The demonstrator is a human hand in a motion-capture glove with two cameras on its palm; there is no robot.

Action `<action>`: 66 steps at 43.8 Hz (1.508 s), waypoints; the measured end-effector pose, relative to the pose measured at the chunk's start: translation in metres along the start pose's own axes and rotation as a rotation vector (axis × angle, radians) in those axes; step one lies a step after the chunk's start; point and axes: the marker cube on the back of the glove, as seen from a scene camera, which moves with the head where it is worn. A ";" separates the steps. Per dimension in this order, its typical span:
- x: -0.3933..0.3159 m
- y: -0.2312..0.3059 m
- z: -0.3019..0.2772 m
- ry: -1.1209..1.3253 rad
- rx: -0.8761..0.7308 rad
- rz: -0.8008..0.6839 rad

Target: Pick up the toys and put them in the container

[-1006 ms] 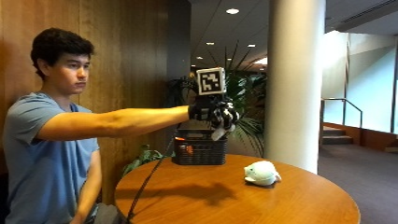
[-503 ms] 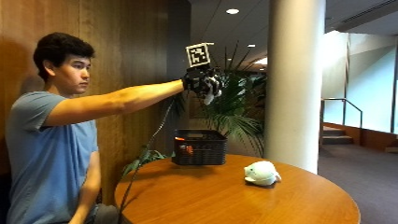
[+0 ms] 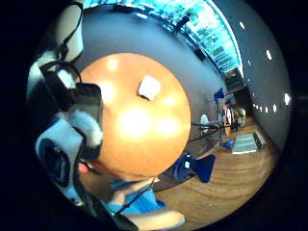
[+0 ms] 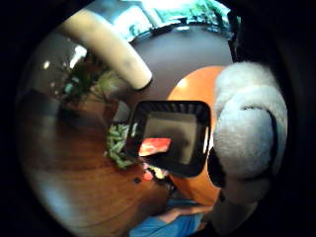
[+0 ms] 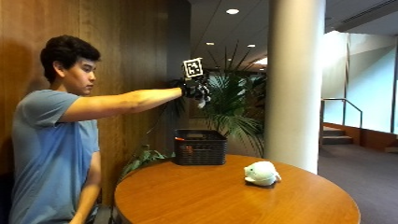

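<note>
Round wooden table (image 5: 205, 200), black basket (image 5: 199, 147), white plush (image 5: 261, 173)

The gloved right hand (image 5: 196, 89) has risen from just over the black basket (image 5: 199, 147) to well above it.

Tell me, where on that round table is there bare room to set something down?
Most of the table is bare: the near half, in front of the black basket and the white plush toy, and the gap between those two. Only the back edge is occupied.
</note>
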 end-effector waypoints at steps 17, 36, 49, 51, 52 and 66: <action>-0.060 0.003 0.071 0.096 -0.043 -0.108; -0.023 0.003 0.104 0.159 -0.219 -0.133; 0.048 -0.030 0.074 0.175 -0.163 -0.062; 0.066 -0.037 0.069 0.226 -0.146 -0.035; 0.075 -0.040 0.067 0.254 -0.141 -0.024; 0.142 -0.095 0.076 0.331 -0.117 0.139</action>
